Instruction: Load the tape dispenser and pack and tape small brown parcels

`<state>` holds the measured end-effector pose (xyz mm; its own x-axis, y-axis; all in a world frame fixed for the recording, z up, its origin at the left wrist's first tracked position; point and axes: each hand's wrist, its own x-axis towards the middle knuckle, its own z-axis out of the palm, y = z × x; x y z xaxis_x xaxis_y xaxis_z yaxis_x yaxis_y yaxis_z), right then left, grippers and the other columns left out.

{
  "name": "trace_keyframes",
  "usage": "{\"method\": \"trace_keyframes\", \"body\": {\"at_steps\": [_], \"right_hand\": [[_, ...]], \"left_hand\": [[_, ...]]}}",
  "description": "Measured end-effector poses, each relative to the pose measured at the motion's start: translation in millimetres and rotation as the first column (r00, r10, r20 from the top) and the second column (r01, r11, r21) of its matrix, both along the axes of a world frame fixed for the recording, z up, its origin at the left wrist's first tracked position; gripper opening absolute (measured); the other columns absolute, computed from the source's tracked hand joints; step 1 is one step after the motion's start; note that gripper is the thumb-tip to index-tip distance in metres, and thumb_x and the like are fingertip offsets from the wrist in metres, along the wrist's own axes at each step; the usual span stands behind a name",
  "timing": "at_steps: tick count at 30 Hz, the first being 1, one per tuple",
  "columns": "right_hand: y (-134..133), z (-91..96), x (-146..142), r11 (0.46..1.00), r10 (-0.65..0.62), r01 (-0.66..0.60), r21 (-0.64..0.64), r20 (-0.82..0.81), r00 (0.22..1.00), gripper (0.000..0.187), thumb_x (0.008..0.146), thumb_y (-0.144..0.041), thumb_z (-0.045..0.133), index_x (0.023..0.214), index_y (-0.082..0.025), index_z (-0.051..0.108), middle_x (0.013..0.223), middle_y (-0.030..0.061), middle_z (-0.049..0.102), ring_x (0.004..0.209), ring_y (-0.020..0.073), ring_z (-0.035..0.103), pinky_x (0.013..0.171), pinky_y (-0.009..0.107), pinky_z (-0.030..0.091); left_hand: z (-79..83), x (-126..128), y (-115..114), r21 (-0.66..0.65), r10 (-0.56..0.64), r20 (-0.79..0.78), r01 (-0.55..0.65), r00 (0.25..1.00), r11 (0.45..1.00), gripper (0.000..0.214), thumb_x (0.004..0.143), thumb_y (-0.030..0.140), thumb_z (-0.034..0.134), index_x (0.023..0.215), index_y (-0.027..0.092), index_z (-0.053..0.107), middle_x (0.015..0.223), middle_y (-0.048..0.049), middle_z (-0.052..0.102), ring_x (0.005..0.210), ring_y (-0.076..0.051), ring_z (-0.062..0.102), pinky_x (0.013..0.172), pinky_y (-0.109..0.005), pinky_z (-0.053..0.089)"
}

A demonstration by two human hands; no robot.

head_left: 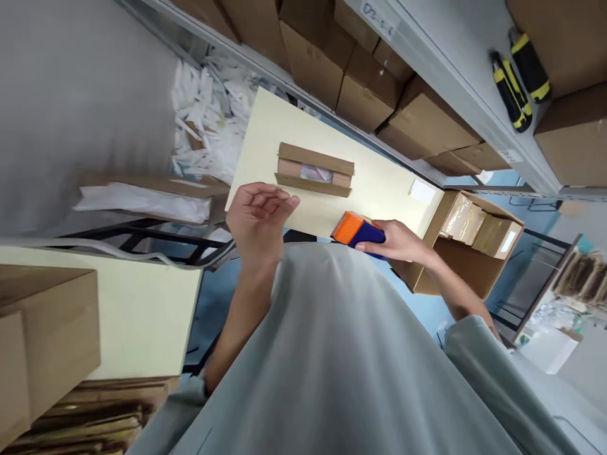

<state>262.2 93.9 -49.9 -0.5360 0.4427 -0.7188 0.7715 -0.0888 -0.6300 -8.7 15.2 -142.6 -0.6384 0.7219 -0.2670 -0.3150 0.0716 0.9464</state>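
An orange-and-blue handheld tool (356, 230), tilted orange end outward, sits at the near edge of the pale table (379, 183), and a flat, open-flapped cardboard box (315, 169) lies mid-table.

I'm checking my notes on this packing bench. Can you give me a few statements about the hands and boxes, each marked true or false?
1. The right hand holds an orange and blue tool. True.
2. The left hand grips the small cardboard box. False: it holds nothing and is apart from the box.
3. The small cardboard box lies on the pale table. True.
4. The black and yellow screwdrivers lie on the table. False: they are on the grey shelf.
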Motion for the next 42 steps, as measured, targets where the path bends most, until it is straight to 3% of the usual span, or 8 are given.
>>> {"method": "trace_keyframes", "body": {"at_steps": [8, 14, 18, 22, 27, 32, 38, 42], "right_hand": [[74.4, 6.6, -86.1, 0.980, 0.168, -0.139, -0.145, 0.209, 0.963, 0.076, 0.080, -0.097, 0.081, 0.080, -0.022, 0.067, 0.066, -0.0010, 0.066, 0.059, 0.0145, 0.060, 0.059, 0.030, 0.038], [101.4, 14.0, -107.3, 0.977, 0.150, -0.099, -0.187, 0.285, 0.947, 0.078, 0.080, -0.097, 0.081, 0.076, -0.021, 0.067, 0.066, 0.0000, 0.066, 0.057, 0.0132, 0.059, 0.054, 0.029, 0.037], [116.9, -4.4, -113.9, 0.973, 0.151, -0.083, -0.214, 0.322, 0.935, 0.077, 0.079, -0.096, 0.085, 0.078, -0.020, 0.071, 0.066, 0.0008, 0.069, 0.058, 0.0143, 0.063, 0.054, 0.029, 0.041], [125.5, -25.8, -116.2, 0.966, 0.191, -0.113, -0.235, 0.344, 0.919, 0.078, 0.078, -0.097, 0.084, 0.079, -0.019, 0.074, 0.065, 0.0012, 0.069, 0.057, 0.0141, 0.062, 0.054, 0.029, 0.042], [131.9, -25.7, -123.3, 0.956, 0.241, -0.149, -0.254, 0.383, 0.892, 0.080, 0.079, -0.100, 0.081, 0.080, -0.020, 0.072, 0.068, 0.0015, 0.071, 0.061, 0.0147, 0.065, 0.057, 0.029, 0.044], [141.2, -14.7, -128.2, 0.949, 0.278, -0.180, -0.258, 0.425, 0.861, 0.080, 0.078, -0.101, 0.080, 0.081, -0.021, 0.073, 0.069, 0.0015, 0.071, 0.063, 0.0160, 0.066, 0.058, 0.030, 0.044], [147.2, 2.4, -124.7, 0.955, 0.272, -0.188, -0.228, 0.434, 0.859, 0.079, 0.077, -0.100, 0.081, 0.081, -0.022, 0.072, 0.068, -0.0008, 0.067, 0.063, 0.0153, 0.062, 0.059, 0.031, 0.040], [146.0, -2.5, -127.1, 0.952, 0.291, -0.216, -0.216, 0.429, 0.855, 0.080, 0.079, -0.101, 0.078, 0.082, -0.021, 0.071, 0.070, 0.0000, 0.067, 0.065, 0.0154, 0.062, 0.061, 0.031, 0.040]], "left_hand": [[-71.0, -73.8, 18.8, -0.003, 0.102, 0.035, -0.102, 0.994, 0.995, 0.080, 0.061, 0.065, 0.112, 0.101, 0.024, 0.056, 0.086, 0.0065, 0.068, 0.085, -0.011, 0.069, 0.091, -0.043, 0.063], [-114.3, -82.8, 25.7, -0.041, 0.097, 0.207, -0.090, 0.973, 0.995, 0.087, 0.057, 0.069, 0.113, 0.106, 0.024, 0.056, 0.088, 0.0081, 0.069, 0.088, -0.011, 0.070, 0.097, -0.046, 0.062], [-136.2, -79.3, 27.2, -0.135, 0.130, 0.306, -0.092, 0.943, 0.987, 0.086, 0.054, 0.063, 0.114, 0.107, 0.024, 0.059, 0.088, 0.0075, 0.071, 0.086, -0.011, 0.070, 0.094, -0.043, 0.063], [-135.6, -75.1, 23.4, -0.171, 0.211, 0.352, -0.159, 0.912, 0.972, 0.069, 0.059, 0.046, 0.113, 0.104, 0.026, 0.065, 0.091, 0.0051, 0.074, 0.086, -0.013, 0.074, 0.092, -0.038, 0.066], [-99.6, -76.8, 14.9, -0.220, 0.207, 0.451, -0.117, 0.868, 0.969, 0.048, 0.076, 0.030, 0.105, 0.105, 0.029, 0.067, 0.095, 0.0047, 0.076, 0.102, -0.019, 0.080, 0.104, -0.040, 0.067], [-70.5, -76.6, 5.1, -0.277, 0.232, 0.632, -0.063, 0.740, 0.959, 0.048, 0.078, 0.022, 0.104, 0.107, 0.029, 0.067, 0.096, 0.0055, 0.075, 0.107, -0.019, 0.081, 0.117, -0.052, 0.068], [-89.0, -62.9, 6.5, -0.272, 0.213, 0.702, -0.021, 0.680, 0.962, 0.047, 0.082, 0.026, 0.103, 0.109, 0.029, 0.065, 0.104, 0.0024, 0.079, 0.110, -0.019, 0.082, 0.119, -0.056, 0.068], [-106.7, -62.0, 10.6, -0.279, 0.240, 0.683, -0.058, 0.690, 0.959, 0.047, 0.083, 0.027, 0.103, 0.110, 0.030, 0.064, 0.109, 0.0027, 0.078, 0.119, -0.021, 0.082, 0.123, -0.056, 0.066]]}}
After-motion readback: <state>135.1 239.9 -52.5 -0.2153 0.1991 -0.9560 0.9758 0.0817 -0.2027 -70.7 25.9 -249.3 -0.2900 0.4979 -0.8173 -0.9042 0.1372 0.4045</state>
